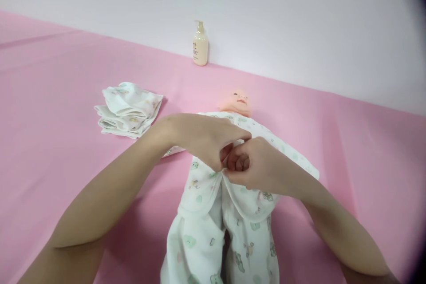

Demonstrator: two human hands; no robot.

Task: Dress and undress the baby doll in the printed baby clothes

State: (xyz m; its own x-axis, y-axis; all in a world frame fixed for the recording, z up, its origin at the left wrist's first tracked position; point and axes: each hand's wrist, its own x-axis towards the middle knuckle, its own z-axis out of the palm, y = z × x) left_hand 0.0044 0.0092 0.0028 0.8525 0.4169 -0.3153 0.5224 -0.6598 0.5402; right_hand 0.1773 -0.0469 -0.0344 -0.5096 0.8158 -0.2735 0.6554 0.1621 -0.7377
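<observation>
A baby doll (240,100) lies face up on the pink cloth, dressed in a white printed top (282,146) and matching printed pants (249,239). Over its front, my left hand (206,140) pinches the lower middle edge of the top between thumb and fingers. Close against it, my right hand (256,162) grips the same edge with its fingers curled in. The fabric is drawn up to a point where both hands meet. What fastening, if any, is between the fingertips is hidden. The doll's arms are inside the sleeves.
A folded stack of white printed cloth (131,111) lies to the left of the doll. Against the white wall (282,22) stands a cream pump bottle (200,46). The pink cloth (60,120) covers the surface, with some creases.
</observation>
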